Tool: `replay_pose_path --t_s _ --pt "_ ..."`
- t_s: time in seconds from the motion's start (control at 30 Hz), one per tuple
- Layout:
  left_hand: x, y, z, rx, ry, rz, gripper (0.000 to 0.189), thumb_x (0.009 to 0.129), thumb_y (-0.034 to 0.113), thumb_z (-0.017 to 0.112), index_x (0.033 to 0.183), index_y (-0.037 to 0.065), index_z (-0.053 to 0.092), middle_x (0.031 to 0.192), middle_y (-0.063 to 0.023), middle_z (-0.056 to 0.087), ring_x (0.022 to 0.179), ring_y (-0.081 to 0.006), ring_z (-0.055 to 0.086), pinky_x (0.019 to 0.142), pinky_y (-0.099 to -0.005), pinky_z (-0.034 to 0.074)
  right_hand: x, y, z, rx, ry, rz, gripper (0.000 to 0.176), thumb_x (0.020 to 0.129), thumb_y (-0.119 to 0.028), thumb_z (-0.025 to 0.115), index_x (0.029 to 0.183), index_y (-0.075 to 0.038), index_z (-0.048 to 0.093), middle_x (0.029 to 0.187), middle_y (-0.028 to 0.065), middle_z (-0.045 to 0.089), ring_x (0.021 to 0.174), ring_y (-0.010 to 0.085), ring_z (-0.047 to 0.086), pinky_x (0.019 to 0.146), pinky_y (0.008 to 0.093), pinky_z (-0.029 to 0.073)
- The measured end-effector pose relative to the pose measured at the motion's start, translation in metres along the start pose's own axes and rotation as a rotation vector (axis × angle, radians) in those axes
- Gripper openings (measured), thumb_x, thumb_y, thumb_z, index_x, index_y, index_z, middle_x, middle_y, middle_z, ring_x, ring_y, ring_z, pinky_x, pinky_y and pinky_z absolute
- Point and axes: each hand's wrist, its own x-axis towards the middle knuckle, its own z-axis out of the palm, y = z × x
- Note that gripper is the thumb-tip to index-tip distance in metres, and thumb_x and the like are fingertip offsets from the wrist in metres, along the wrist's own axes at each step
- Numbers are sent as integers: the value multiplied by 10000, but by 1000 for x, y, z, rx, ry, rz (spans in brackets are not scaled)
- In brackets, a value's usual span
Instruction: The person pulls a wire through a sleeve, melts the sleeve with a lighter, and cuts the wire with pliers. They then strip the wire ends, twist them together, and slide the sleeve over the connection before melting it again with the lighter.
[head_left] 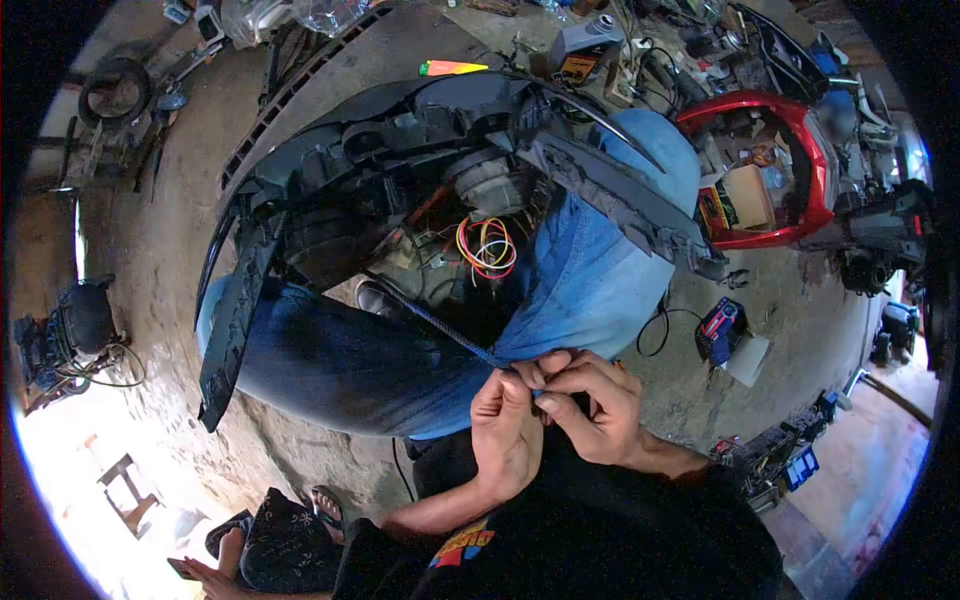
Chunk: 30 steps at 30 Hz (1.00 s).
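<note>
A dark blue braided cord (450,333) stretches from inside the black plastic vehicle panel assembly (430,105) towards my lap, where its near end disappears among my fingers. My left hand (508,430) is closed in a pinch on that end. Pressed against it, my right hand (598,408) also pinches there, thumb and fingertips together. A small bit of blue shows between the two hands, but the exact tip is hidden. The panel assembly, with round dark housings, rests across my jeans-covered legs (600,275). A loose coil of red, yellow and white wires (487,248) lies within its opening.
A red curved panel (822,170) and an open cardboard box (748,198) are at right. A grey oil bottle (585,50) and a yellow-orange item (453,68) are beyond the assembly. Another person's hand holds a phone (183,568) at lower left.
</note>
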Motion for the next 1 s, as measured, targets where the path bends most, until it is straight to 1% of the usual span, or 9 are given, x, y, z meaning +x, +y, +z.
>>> replay_pose_path --t_s 0.1,0.3,0.43,0.5,0.6,0.7,0.8,0.9,1.0 --pt "1 -8 1 -26 2 -24 326 1071 358 572 979 47 602 1347 -168 642 1020 -149 616 704 -257 441 2 0 -3 -15 8 -3 107 939 -43 735 930 51 684 849 132 673 676 179 658 632 290 518" --pt "10 -5 4 77 -35 10 282 1064 307 606 1060 27 639 1459 -152 542 1034 -152 577 762 -267 461 4 2 -8 -30 14 39 121 940 -60 740 932 51 694 841 131 672 691 177 652 606 282 501" --pt "7 14 -12 662 121 218 217 994 204 697 1131 43 649 1269 -104 536 1080 -178 555 857 -329 485 13 -3 -17 -29 -1 76 113 929 -50 745 928 52 697 832 129 673 704 175 647 624 286 500" --pt "15 23 -24 642 25 616 249 954 157 713 1176 74 636 1117 -78 580 1130 -251 595 983 -424 485 18 -2 -21 -70 -1 23 89 907 -37 753 935 32 703 825 109 661 678 174 639 605 303 498" --pt "55 83 -9 1373 -531 1140 316 868 124 773 1159 90 652 1119 -92 621 1073 -299 635 971 -454 506 22 -1 -25 -118 -35 -30 83 894 -29 755 938 21 706 823 98 656 658 181 633 593 311 494" --pt "80 110 18 1667 -768 895 369 795 96 783 1155 97 699 1032 -53 662 976 -262 660 948 -435 517 28 -4 -31 -131 -63 -23 106 886 -43 762 929 36 706 831 128 677 684 204 644 621 318 501" --pt "85 120 5 1735 -970 804 390 762 106 777 1148 109 720 998 -17 653 933 -219 646 902 -418 514 35 -6 -34 -140 -84 -23 117 881 -48 766 924 45 710 841 142 694 712 220 659 640 323 511" --pt "89 123 5 1784 -1032 776 378 813 188 710 1186 130 700 980 3 599 884 -194 596 862 -380 490 37 -6 -35 -162 -93 -34 104 900 -58 753 945 25 711 870 124 697 726 231 680 649 332 534" --pt "91 116 3 1735 -996 801 387 793 171 715 1176 118 704 980 3 606 887 -182 597 828 -363 481 42 -6 -39 -174 -110 -34 99 914 -65 741 958 19 710 886 121 696 745 246 686 670 341 544"
